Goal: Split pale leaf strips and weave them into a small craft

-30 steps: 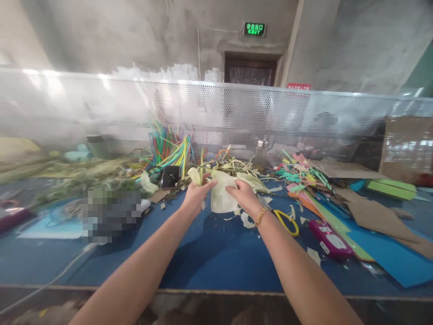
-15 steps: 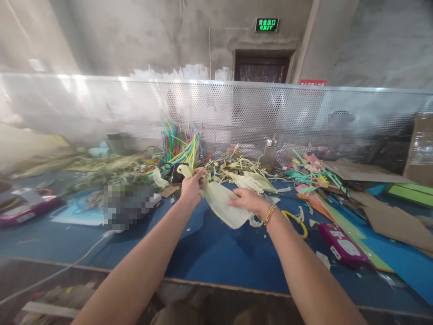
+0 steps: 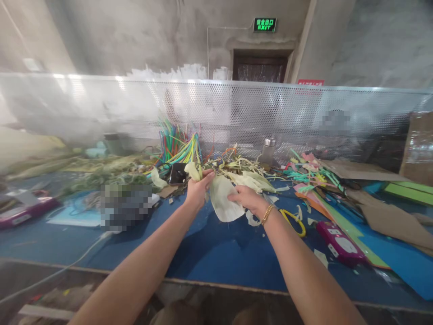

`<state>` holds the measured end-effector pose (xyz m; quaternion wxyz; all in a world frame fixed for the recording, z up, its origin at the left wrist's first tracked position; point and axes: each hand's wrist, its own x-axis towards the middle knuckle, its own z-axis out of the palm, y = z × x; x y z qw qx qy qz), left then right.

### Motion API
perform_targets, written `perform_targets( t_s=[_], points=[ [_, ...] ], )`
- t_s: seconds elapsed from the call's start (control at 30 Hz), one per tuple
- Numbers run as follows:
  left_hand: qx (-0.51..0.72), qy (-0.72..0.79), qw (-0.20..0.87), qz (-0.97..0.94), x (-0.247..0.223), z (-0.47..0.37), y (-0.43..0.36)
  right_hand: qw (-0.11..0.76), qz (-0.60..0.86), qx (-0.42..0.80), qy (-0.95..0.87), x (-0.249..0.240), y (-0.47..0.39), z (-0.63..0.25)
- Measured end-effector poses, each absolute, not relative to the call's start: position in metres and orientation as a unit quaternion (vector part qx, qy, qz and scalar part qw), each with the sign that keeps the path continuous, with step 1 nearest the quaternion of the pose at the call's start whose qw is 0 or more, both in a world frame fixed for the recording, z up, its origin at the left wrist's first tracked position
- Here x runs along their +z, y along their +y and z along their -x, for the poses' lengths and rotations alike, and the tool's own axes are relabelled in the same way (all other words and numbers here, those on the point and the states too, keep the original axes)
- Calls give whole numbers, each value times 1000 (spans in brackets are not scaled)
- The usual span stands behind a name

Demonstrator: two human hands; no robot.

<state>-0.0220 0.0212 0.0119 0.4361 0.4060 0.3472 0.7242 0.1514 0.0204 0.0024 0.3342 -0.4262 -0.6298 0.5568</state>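
A pale, wide corn husk (image 3: 223,203) is held up between my hands over the blue table. My left hand (image 3: 198,189) is closed round its gathered upper end, and a pale curl of husk (image 3: 192,170) pokes out above the fist. My right hand (image 3: 248,198), with a gold bracelet at the wrist, pinches the husk's right edge. Behind my hands lies a heap of more pale husks (image 3: 252,181). A small scrap of husk (image 3: 252,219) hangs or lies just below my right hand; I cannot tell which.
Coloured pipe cleaners (image 3: 177,144) stand behind my left hand, near a dark phone (image 3: 177,174). A glass bottle (image 3: 268,151) stands at the back. To the right lie a yellow loop (image 3: 293,223), a purple device (image 3: 340,243) and coloured sheets (image 3: 389,257). A perforated metal screen (image 3: 270,106) closes off the rear.
My left hand has moved slightly right, showing more of the phone. The husk's free end has swung round, so it looks shorter and hangs more upright. Both hands keep hold of it.
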Motion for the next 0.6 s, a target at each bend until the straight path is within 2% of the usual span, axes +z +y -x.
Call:
perform_targets(
  t_s=[0.13, 0.2, 0.3, 0.4, 0.6],
  points=[
    [712, 357, 435, -420, 10, 22, 23, 281, 418, 565, -653, 6, 16, -153],
    [700, 359, 441, -432, 9, 23, 23, 288, 418, 535, -676, 7, 17, -155],
    [666, 359, 469, -455, 8, 23, 23, 408, 402, 452, -684, 9, 24, -157],
    [613, 364, 506, -484, 7, 20, 21, 516, 356, 421, -656, 10, 30, -156],
    [521, 395, 501, -568, 5, 8, 11, 547, 334, 395, -658, 8, 30, -147]
  ],
)
